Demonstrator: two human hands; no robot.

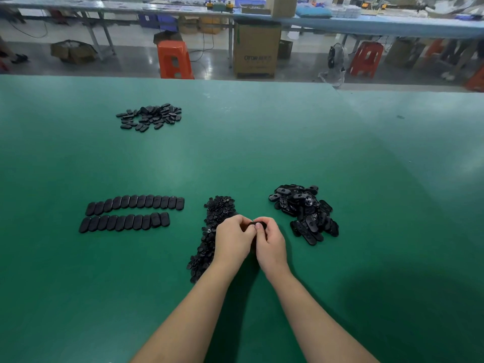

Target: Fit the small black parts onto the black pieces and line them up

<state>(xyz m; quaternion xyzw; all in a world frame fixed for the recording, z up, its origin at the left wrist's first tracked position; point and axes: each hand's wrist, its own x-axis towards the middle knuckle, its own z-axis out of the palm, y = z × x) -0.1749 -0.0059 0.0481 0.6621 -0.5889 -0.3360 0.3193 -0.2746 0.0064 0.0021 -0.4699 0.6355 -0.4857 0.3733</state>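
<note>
Surface: green table (262, 142), factory floor behind
Hands: left hand (233, 241) and right hand (271, 244) both pinched one black piece (258, 224), mid-table
Axis: piece lay roughly left-right
Done: two rows (131, 214) at left, long axes pointing away

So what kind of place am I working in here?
Most likely a factory assembly floor: a long green workbench with piles of black pieces, more benches behind, cardboard cartons and plastic stools in the aisle.

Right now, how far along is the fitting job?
Done: two rows of lined-up pieces. In hand: left hand and right hand grip one black piece. Left: piece pile, small-parts pile, and a far pile.
</note>
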